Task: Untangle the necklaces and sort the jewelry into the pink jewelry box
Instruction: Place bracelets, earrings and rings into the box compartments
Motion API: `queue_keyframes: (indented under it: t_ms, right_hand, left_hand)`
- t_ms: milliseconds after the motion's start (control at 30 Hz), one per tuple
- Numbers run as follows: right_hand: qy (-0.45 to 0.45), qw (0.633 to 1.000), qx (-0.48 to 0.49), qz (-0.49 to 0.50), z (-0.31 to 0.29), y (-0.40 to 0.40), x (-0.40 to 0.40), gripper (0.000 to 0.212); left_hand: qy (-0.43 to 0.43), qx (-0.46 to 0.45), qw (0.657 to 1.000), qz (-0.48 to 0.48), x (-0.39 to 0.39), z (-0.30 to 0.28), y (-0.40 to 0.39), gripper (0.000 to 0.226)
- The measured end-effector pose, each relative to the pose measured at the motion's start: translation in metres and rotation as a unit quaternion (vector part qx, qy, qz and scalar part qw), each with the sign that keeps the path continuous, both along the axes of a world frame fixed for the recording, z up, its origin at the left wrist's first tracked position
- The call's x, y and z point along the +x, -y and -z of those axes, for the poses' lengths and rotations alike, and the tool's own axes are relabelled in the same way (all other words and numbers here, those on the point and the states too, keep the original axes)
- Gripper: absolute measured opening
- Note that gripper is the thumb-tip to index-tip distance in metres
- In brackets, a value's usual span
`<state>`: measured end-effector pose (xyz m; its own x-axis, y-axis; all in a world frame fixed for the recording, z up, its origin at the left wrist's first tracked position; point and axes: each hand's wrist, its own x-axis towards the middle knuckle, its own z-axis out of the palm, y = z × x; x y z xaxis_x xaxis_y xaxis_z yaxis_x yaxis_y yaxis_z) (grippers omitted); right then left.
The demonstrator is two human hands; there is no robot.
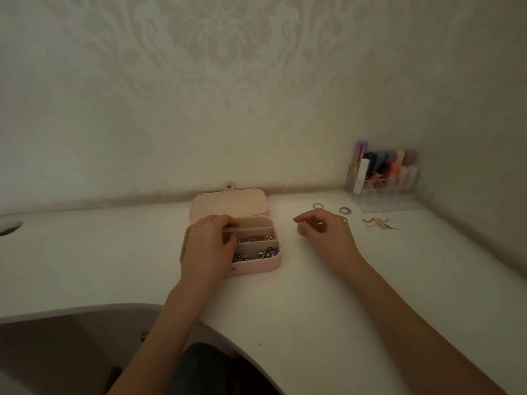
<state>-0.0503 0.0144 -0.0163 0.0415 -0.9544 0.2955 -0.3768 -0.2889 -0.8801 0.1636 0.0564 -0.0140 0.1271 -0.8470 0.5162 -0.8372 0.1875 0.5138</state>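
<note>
White table (313, 309) with a curved near edge, set against the patterned wall along the far edge. Pink jewelry box (258, 267) near the middle of the far edge, lid open and leaning back toward the wall. Clear acrylic organizer (385, 195) with coloured tubes in the far right corner. Two rings (318, 206) (345, 210) just in front of the organizer, apart from each other. Tangle of gold chain (380, 223) near the right edge, beside the rings.
</note>
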Motion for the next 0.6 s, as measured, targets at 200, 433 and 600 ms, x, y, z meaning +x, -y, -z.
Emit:
queue_keyframes:
  t_ms: [200,433,600]
  right_hand:
    - [0.143,0.982,0.045,-0.117,-0.025,-0.020,0.019,0.011]
    - [0.177,0.970,0.066,-0.154,-0.029,-0.022,0.020,0.011]
    - [0.274,0.930,0.147,-0.195,-0.027,-0.022,0.018,0.020]
  left_hand:
    - [-0.183,0.048,0.968,0.166,-0.043,-0.017,-0.013,0.035]
    - [-0.302,0.041,0.940,0.151,-0.051,-0.018,-0.009,0.027]
    - [-0.299,0.020,0.946,0.120,-0.050,-0.017,-0.007,0.027]
